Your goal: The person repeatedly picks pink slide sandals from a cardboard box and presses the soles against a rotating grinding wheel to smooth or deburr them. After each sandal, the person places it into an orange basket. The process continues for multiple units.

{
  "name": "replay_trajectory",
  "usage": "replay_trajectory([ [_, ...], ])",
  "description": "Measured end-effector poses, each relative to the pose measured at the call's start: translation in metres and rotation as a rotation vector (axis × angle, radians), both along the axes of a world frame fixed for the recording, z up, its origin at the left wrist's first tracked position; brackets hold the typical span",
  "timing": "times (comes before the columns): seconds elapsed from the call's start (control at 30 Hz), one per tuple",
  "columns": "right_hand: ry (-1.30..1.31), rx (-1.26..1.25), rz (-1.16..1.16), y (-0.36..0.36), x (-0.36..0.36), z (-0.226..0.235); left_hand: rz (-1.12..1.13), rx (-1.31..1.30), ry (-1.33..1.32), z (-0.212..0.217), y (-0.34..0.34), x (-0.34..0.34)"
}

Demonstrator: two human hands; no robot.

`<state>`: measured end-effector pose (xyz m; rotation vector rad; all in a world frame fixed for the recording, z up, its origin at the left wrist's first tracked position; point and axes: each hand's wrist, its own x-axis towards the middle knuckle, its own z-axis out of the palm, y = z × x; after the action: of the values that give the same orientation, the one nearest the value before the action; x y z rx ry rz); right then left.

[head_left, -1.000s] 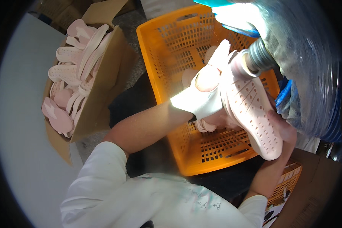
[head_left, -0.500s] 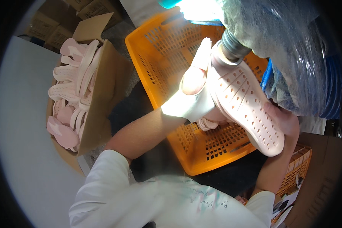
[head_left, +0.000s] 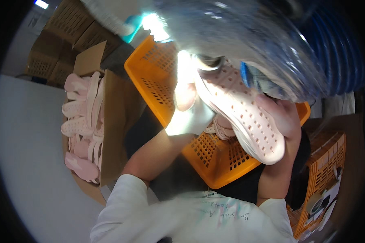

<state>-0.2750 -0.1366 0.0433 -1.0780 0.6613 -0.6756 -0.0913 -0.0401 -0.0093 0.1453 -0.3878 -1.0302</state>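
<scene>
A pale pink shoe sole point(head_left: 249, 121), dotted with rows of small holes, is held tilted over an orange plastic basket. Along its left edge, toward the far end, my left hand point(head_left: 190, 111) grips it, in a white glove that leaves part of the thumb bare. My bare right hand point(head_left: 283, 115) clasps the right edge nearer the heel, and some fingers are hidden behind the sole. The far end sits right by a round metal machine part point(head_left: 210, 62); I cannot tell whether they touch. More pink soles point(head_left: 221, 127) lie in the basket point(head_left: 215, 182) below.
A cardboard box point(head_left: 121, 121) full of pink soles stands at left beside a pale panel point(head_left: 32, 154). Plastic-wrapped machinery with a blue ribbed hose point(head_left: 336, 52) hangs over the far right. A bright lamp point(head_left: 154, 24) shines at the top. Another orange basket point(head_left: 322, 174) stands at right.
The view has shifted, so the scene sits differently. Both hands still hold the sole, whose far end now lies further behind the plastic-covered machinery and the metal part.
</scene>
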Motion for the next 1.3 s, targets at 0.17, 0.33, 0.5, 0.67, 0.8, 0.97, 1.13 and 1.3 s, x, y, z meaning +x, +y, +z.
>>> replay_trajectory([
  [0.17,0.074,-0.074,0.049,-0.009,0.019,-0.013,0.094,-0.047,-0.06,-0.001,-0.001,0.001],
  [0.33,-0.189,-0.074,0.011,-0.014,0.04,-0.047,0.098,0.071,0.02,0.0,0.0,0.004],
  [0.5,-0.033,-0.195,-0.034,-0.039,0.07,-0.09,0.055,0.254,0.083,-0.011,0.013,0.011],
  [0.67,-0.131,-0.182,-0.108,-0.069,0.107,-0.105,0.22,0.404,-0.125,-0.01,0.013,0.02],
  [0.8,-0.2,-0.147,-0.122,-0.08,0.122,-0.107,0.249,0.113,-0.072,0.004,-0.008,0.022],
  [0.97,-0.259,-0.1,-0.15,-0.08,0.122,-0.11,0.166,-0.05,0.015,0.02,-0.015,0.023],
  [1.13,-0.359,-0.025,-0.218,-0.086,0.096,-0.11,0.411,0.396,-0.541,0.019,-0.002,0.012],
  [1.3,-0.453,0.071,-0.345,-0.089,0.003,-0.099,0.738,0.573,-1.228,0.019,0.007,0.011],
])
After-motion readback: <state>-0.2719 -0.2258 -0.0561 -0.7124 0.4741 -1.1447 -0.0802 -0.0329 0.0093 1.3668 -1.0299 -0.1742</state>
